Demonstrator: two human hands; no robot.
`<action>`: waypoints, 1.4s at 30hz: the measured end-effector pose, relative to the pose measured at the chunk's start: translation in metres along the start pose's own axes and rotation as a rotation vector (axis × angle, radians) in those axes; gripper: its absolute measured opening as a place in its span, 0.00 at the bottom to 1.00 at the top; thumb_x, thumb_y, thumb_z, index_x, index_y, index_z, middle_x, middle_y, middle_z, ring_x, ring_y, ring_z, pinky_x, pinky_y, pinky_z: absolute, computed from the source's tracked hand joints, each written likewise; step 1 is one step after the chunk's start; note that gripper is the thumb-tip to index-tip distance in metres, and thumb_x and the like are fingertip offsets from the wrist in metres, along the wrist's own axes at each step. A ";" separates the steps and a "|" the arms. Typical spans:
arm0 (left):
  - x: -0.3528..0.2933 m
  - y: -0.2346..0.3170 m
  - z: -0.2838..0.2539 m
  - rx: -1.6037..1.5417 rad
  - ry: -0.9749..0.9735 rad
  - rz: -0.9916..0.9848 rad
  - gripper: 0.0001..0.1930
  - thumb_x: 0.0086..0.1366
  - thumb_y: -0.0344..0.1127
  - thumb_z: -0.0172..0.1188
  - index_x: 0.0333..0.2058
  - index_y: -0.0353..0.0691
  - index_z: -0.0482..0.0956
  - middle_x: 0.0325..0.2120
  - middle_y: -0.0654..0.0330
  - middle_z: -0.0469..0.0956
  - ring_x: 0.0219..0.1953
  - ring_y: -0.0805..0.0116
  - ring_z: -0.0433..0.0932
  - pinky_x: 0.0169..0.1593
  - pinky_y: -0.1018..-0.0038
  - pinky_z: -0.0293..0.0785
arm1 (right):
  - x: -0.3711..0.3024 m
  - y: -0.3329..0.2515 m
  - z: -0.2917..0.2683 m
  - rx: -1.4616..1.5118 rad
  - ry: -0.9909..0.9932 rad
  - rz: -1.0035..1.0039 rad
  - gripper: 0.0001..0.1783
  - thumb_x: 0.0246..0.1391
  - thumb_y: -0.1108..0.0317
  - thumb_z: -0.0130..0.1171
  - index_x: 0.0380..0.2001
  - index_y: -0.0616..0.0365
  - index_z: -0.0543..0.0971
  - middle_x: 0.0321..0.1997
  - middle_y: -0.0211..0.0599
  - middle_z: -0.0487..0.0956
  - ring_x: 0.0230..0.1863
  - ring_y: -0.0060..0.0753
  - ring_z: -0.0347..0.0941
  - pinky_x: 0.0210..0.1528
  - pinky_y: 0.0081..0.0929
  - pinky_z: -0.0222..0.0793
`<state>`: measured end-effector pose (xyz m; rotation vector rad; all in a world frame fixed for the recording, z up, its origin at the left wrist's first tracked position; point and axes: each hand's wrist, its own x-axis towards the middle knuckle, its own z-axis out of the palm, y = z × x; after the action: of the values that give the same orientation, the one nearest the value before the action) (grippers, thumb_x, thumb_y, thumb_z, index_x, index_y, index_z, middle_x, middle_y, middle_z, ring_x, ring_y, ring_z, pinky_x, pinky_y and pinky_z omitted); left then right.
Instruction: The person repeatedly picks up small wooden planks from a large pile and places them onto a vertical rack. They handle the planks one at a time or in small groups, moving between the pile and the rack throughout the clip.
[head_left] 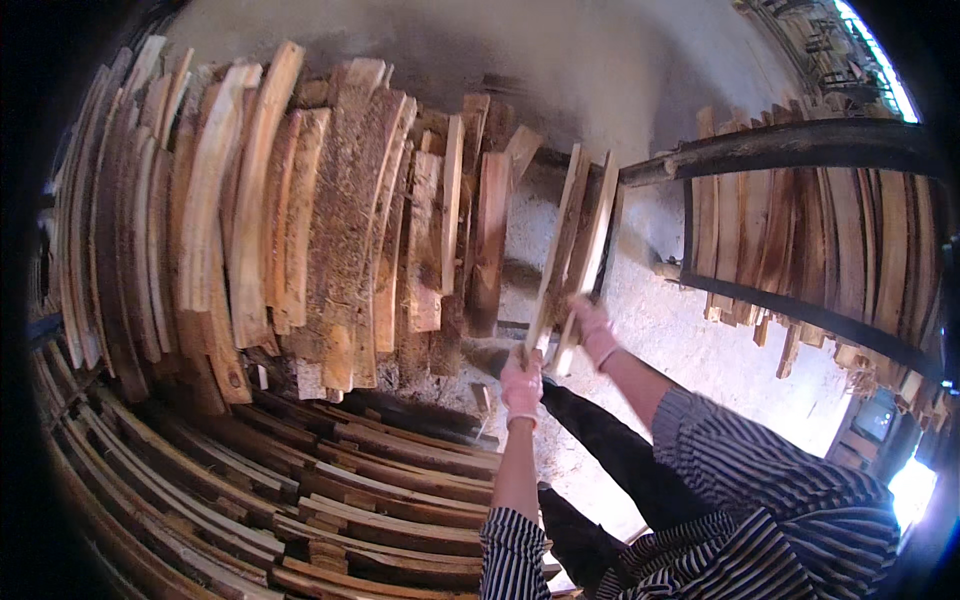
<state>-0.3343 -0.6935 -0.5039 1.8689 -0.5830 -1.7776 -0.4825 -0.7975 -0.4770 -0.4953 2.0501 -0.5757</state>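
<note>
Wooden boards (561,232) are probably needing steady support: left hand (521,388) is gripping one low; right hand (594,332) is blurring, its grip unclear.

Head-worn fisheye view: the camera looked down from above the left hand (521,388) and the right hand (594,332), both near the lens; its wide field spanned from boards (345,215) on their left to pale floor (735,365) on their right.
</note>
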 end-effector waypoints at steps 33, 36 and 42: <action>0.073 0.228 -0.128 0.666 0.185 -0.008 0.54 0.54 0.76 0.59 0.63 0.31 0.68 0.57 0.37 0.73 0.60 0.42 0.73 0.62 0.58 0.69 | -0.012 -0.110 0.110 0.426 -0.703 0.352 0.25 0.61 0.54 0.64 0.59 0.48 0.75 0.55 0.29 0.81 0.54 0.27 0.77 0.53 0.33 0.76; 0.072 0.212 -0.114 0.438 0.169 -0.007 0.54 0.55 0.69 0.64 0.64 0.24 0.62 0.59 0.34 0.71 0.62 0.42 0.71 0.64 0.60 0.68 | -0.026 -0.114 0.092 0.443 -0.651 0.354 0.28 0.59 0.54 0.66 0.59 0.50 0.74 0.55 0.29 0.80 0.56 0.28 0.75 0.58 0.35 0.72; -0.010 0.156 -0.104 -0.340 -0.182 -0.156 0.35 0.59 0.44 0.73 0.59 0.30 0.71 0.53 0.51 0.77 0.54 0.62 0.77 0.59 0.68 0.74 | -0.092 -0.104 0.018 0.264 -0.707 0.247 0.30 0.54 0.57 0.70 0.58 0.55 0.75 0.49 0.32 0.81 0.48 0.28 0.78 0.52 0.31 0.76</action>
<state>-0.2271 -0.8046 -0.3971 1.5672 -0.1827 -2.0158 -0.4084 -0.8351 -0.3639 -0.2320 1.3128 -0.4307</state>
